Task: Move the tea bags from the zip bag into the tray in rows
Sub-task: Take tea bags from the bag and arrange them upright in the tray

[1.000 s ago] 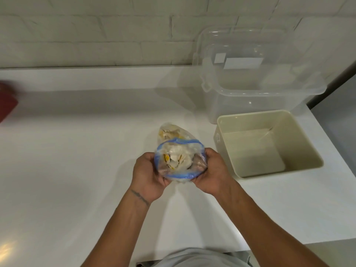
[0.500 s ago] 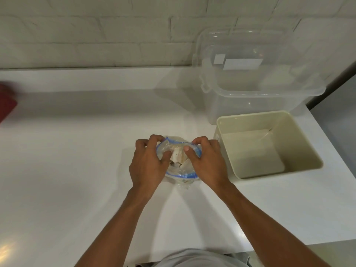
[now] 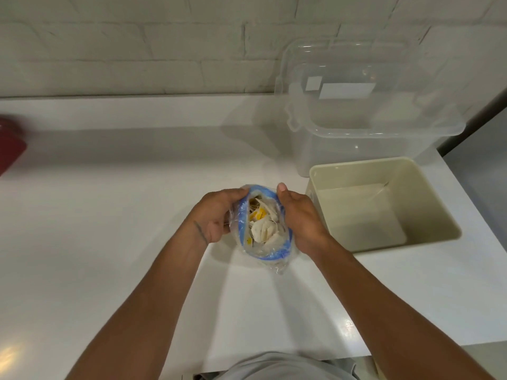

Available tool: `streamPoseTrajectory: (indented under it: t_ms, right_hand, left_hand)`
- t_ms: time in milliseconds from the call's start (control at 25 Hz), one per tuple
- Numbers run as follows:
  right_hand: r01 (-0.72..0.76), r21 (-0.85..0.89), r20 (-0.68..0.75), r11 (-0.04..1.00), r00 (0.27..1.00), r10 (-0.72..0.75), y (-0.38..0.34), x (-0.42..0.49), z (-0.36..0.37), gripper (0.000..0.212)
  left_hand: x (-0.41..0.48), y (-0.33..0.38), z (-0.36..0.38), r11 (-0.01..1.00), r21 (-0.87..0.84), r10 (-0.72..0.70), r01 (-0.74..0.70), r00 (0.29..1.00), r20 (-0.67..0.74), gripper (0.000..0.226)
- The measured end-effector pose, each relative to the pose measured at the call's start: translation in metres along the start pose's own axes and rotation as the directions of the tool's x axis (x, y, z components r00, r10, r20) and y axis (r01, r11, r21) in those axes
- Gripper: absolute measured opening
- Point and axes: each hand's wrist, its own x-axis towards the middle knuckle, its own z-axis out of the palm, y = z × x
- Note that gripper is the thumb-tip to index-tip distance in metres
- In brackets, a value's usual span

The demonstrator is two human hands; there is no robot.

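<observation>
Holding the zip bag (image 3: 263,229) upright on the white counter (image 3: 109,229), I have its blue-edged mouth spread wide, just left of the empty beige tray (image 3: 428,193). My left hand (image 3: 216,212) is curled closed on the left side of the rim, and my right hand (image 3: 300,218) closes on the right side, thumb tip up at the far edge; both forearms reach in from below, wrists nearly level. Inside lies a loose heap of tea bags (image 3: 263,229), pale pouches with yellow tags and what look like strings, though the film blurs them. I judge them very light, soft and easy to tear or tangle, so each should be pinched gently by its pouch, not dragged by a tag. The thin plastic is limp and slippery and will slump if one side is let go.
</observation>
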Motion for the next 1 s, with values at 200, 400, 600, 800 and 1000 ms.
streamPoseTrajectory:
  t_ms: [200,400,600,800,1000]
  right_hand:
    - [0.205,-0.239,-0.108,0.949,0.966,-0.236,0.005,-0.009,-0.007,0.037]
    - [0.456,-0.712,-0.003,0.534,0.758,-0.652,0.018,-0.051,-0.017,0.036]
    - [0.386,-0.833,0.095,0.397,0.806,-0.584,0.027,-0.06,-0.018,0.027]
    - [0.296,-0.863,0.125,0.41,0.91,-0.395,0.018,-0.057,-0.027,0.043]
    - [0.313,-0.849,0.087,0.425,0.877,-0.472,0.017,-0.06,-0.022,0.043]
  left_hand:
    - [0.001,0.009,-0.001,0.934,0.325,0.183,-0.147,0.979,-0.085,0.005]
    - [-0.005,0.017,-0.012,0.152,0.833,0.649,-0.533,0.689,0.322,0.033]
    - [-0.007,0.033,-0.003,-0.442,0.794,0.426,-0.416,0.682,0.595,0.03]
    - [-0.003,0.045,0.002,-0.496,0.822,0.38,-0.28,0.781,0.495,0.061]
    - [-0.008,0.04,0.002,-0.243,0.901,0.324,-0.361,0.845,0.426,0.06]
